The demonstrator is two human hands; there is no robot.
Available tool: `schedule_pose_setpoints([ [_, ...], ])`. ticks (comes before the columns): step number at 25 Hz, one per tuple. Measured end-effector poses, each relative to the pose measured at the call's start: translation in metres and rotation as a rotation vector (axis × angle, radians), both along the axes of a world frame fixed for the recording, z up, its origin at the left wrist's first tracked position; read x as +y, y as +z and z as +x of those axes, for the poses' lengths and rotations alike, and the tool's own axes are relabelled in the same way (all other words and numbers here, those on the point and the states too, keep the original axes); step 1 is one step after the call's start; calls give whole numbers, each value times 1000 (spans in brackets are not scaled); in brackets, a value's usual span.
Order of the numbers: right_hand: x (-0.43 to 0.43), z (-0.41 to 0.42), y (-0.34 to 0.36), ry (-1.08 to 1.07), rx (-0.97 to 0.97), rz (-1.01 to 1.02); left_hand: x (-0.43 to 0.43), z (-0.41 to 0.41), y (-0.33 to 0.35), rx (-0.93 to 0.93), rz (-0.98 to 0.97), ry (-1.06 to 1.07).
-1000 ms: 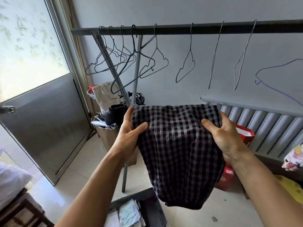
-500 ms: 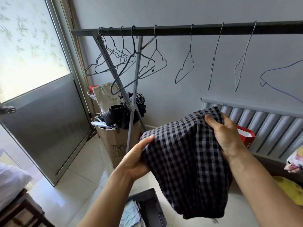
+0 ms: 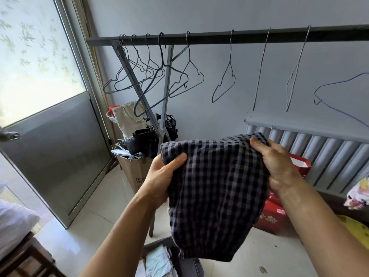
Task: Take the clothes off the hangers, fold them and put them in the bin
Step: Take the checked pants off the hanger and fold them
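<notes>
A dark checked garment hangs doubled over in mid-air in front of me. My left hand grips its upper left edge, thumb on top of the cloth. At the upper right corner my right hand holds the fabric with curled fingers. Above, several bare wire hangers hang on the dark rail. Below the garment, at the bottom edge of the view, stands the dark bin with light folded clothes inside; the garment hides part of it.
A cardboard box stuffed with bags stands by the rack's legs. Red boxes sit on the floor under a ribbed radiator. A metal door is on the left, a wooden stool at the lower left.
The garment dropped from a flat spread at chest height and was folded over. My left hand went down and right, then came back up level with my right hand.
</notes>
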State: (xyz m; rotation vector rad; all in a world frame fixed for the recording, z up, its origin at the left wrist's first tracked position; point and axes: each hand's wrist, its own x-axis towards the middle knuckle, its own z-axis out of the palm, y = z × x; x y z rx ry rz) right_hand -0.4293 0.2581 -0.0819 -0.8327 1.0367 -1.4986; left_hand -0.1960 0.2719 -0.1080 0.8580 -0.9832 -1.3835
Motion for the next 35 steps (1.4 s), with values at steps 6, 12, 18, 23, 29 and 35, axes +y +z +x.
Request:
schedule_pose_setpoints([
  [6,7,-4,-17,290,61,34,-6,-4,4,97,62,78],
  [12,-7,1,-25,59,150,-104,-7,1,8,-79,24,208],
  [18,-7,12,-21,-17,199,-217,-15,6,13,-181,-112,410],
  [23,-5,8,-8,143,210,-108,-11,18,11,-13,17,140],
  [29,-4,5,-6,280,489,-118,-2,31,10,-281,-86,68],
  [35,-1,2,-11,236,955,-139,-8,32,12,-1019,-243,232],
])
